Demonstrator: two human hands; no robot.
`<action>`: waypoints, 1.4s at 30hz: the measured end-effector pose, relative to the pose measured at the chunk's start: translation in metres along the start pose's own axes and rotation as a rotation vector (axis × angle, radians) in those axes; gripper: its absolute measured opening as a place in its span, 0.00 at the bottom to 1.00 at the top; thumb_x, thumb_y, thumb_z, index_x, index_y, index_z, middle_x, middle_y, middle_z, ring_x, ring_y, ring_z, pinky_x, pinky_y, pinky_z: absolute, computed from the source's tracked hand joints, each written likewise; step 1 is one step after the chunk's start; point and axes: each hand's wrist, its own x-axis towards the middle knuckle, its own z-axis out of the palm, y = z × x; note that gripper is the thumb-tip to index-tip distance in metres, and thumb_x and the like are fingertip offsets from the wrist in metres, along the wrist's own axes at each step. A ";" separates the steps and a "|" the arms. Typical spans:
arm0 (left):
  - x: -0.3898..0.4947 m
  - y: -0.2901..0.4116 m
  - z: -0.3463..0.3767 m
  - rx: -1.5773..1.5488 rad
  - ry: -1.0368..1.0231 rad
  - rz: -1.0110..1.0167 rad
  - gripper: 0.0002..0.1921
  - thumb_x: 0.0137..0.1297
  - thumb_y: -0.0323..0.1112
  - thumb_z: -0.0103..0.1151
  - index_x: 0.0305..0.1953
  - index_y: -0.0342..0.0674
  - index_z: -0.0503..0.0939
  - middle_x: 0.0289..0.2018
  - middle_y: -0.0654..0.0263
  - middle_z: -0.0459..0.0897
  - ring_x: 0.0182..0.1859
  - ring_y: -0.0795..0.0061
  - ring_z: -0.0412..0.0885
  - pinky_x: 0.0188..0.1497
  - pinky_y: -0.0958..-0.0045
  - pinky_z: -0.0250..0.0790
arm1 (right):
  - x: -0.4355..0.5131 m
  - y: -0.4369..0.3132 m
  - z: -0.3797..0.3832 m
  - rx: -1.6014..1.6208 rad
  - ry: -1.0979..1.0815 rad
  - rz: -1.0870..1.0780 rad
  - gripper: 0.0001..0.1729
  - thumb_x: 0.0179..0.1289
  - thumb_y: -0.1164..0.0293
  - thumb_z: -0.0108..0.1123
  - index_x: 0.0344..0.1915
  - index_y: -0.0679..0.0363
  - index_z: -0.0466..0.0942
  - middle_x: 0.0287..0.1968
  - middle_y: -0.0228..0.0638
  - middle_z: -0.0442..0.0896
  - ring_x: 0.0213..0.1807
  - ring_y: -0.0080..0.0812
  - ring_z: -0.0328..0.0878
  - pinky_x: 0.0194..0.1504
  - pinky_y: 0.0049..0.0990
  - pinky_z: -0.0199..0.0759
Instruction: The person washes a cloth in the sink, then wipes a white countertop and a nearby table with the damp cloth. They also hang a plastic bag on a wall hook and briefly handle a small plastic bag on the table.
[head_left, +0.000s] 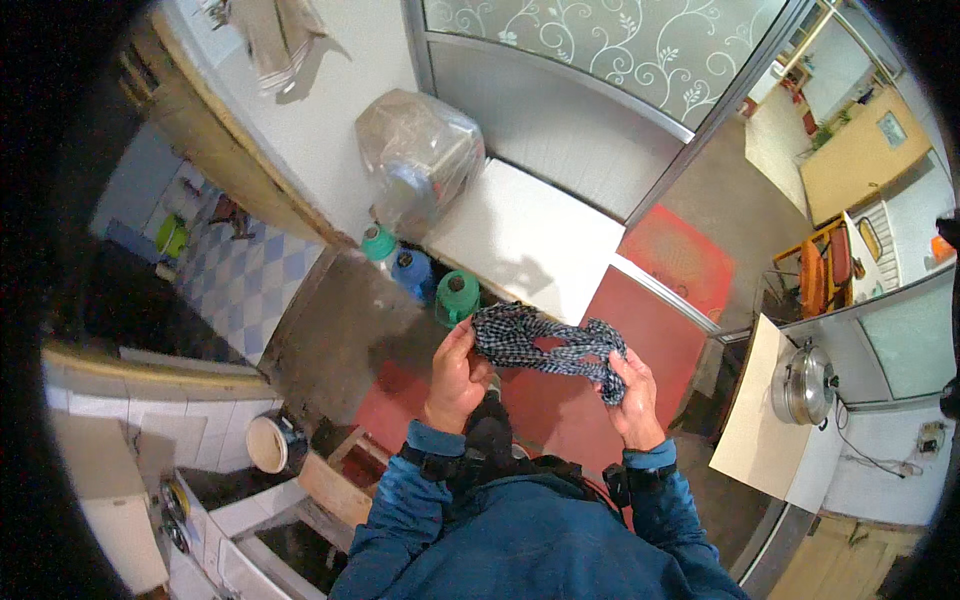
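A black-and-white checked cloth (517, 337) is stretched between my hands, bunched into folds with gaps through which the red mat shows. My left hand (456, 379) pinches its left end between thumb and fingers. At the other end, my right hand (634, 390) grips a gathered part, and a short tail hangs by the fingers. Both hands hold the cloth in the air in front of my body, above the red floor mat (547, 405). Whether the cloth is a garment or a plain piece of fabric cannot be made out.
Beyond the cloth stands a white-topped low table (540, 232) bearing a plastic-wrapped bundle (427, 150). Green (457, 296) and blue thermos-like containers (412, 274) line its near side. A metal pot (804, 382) sits on a counter at right. A bucket (270, 444) is at lower left.
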 end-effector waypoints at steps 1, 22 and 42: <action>0.014 0.002 0.000 -0.048 -0.022 -0.015 0.14 0.83 0.38 0.47 0.60 0.45 0.79 0.47 0.74 0.88 0.29 0.84 0.77 0.26 0.80 0.63 | 0.003 -0.008 0.006 0.002 0.060 -0.010 0.17 0.78 0.68 0.61 0.60 0.64 0.79 0.46 0.34 0.89 0.33 0.24 0.83 0.30 0.25 0.80; 0.174 0.034 0.025 -0.023 -0.090 -0.083 0.17 0.82 0.44 0.52 0.61 0.43 0.80 0.52 0.68 0.88 0.52 0.71 0.85 0.50 0.67 0.81 | 0.112 -0.091 -0.015 -0.036 0.474 -0.453 0.14 0.80 0.63 0.61 0.55 0.60 0.81 0.42 0.28 0.84 0.41 0.21 0.79 0.40 0.24 0.74; 0.300 -0.099 0.186 0.568 0.111 -0.135 0.13 0.75 0.27 0.63 0.57 0.36 0.78 0.40 0.67 0.86 0.36 0.82 0.80 0.37 0.79 0.75 | 0.361 -0.148 -0.092 -0.165 -0.164 0.361 0.25 0.62 0.76 0.76 0.57 0.66 0.77 0.48 0.35 0.87 0.46 0.27 0.85 0.49 0.27 0.82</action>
